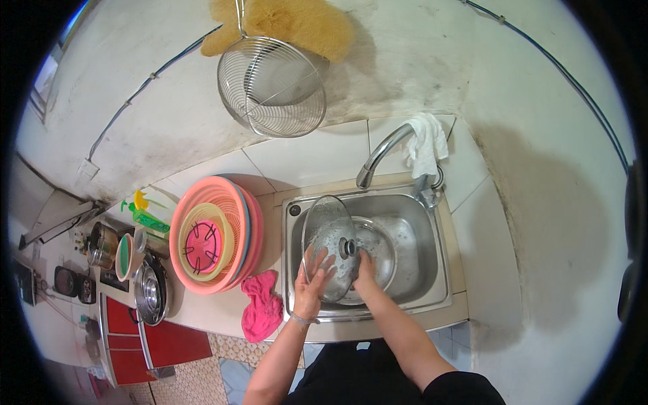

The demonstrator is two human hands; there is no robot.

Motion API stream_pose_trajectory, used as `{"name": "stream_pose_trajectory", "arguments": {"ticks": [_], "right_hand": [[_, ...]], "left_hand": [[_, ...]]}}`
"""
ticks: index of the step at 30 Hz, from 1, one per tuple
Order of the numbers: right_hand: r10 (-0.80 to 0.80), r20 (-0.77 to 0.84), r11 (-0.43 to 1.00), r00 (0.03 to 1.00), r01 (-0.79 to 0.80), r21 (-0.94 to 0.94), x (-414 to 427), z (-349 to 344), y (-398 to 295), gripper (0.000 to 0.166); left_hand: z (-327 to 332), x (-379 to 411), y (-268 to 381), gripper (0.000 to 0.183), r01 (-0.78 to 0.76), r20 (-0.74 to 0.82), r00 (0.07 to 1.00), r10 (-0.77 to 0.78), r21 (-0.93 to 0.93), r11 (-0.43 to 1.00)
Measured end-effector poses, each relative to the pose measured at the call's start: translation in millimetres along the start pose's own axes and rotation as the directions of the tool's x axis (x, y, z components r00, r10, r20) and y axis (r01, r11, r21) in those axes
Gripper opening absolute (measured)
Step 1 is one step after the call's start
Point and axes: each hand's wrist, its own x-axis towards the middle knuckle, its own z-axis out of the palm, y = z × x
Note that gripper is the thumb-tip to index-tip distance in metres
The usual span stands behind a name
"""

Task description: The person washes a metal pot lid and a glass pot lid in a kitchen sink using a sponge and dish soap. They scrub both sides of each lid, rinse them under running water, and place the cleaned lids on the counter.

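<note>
A wet glass pot lid (pixel 329 228) with a dark and metal knob stands tilted over the left half of the stainless-steel sink (pixel 443 253). My left hand (pixel 314 281), fingers spread, is at the lid's lower left edge; whether it grips the lid is hard to tell. On the lid's knob side, my right hand (pixel 364 273) is at its right edge, fingers partly hidden behind or against it. Beneath the lid lies a round metal basin (pixel 387 253) with wet, soapy-looking patches. The curved faucet (pixel 377 157) reaches over the sink's back edge, with a white cloth (pixel 426 144) draped on it.
Left of the sink are stacked plastic colanders and basins (pixel 182 238) and a pink cloth (pixel 261 306). Farther left are a green bottle (pixel 152 218), bowls and metal pans (pixel 152 291). A large wire strainer (pixel 273 91) hangs on the wall above. The wall stands close on the right.
</note>
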Motion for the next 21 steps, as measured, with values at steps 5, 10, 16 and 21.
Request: {"name": "stream_pose_trajectory", "arguments": {"ticks": [5, 10, 16, 21], "right_hand": [[-0.403, 0.262, 0.900, 0.877, 0.431, -0.059, -2, 0, -64, 0.043], [-0.545, 0.607, 0.540, 0.578, 0.796, -0.273, -26, 15, -105, 0.032], [-0.555, 0.832, -0.031, 0.009, 0.999, -0.031, -110, 64, -86, 0.030], [-0.647, 0.760, -0.031, 0.063, 0.994, -0.108, -86, 79, -111, 0.026]], "left_hand": [[-15, 8, 33, 0.046, 0.252, 0.202, 0.954, -0.221, -0.140, 0.958], [-14, 20, 53, 0.050, 0.346, 0.172, 0.917, -0.361, 0.110, 0.932], [-18, 26, 7, 0.045, 0.232, 0.035, 0.964, -0.264, 0.375, 0.898], [4, 16, 33, 0.045, 0.162, 0.146, 0.967, -0.210, 0.283, 0.945]]}}
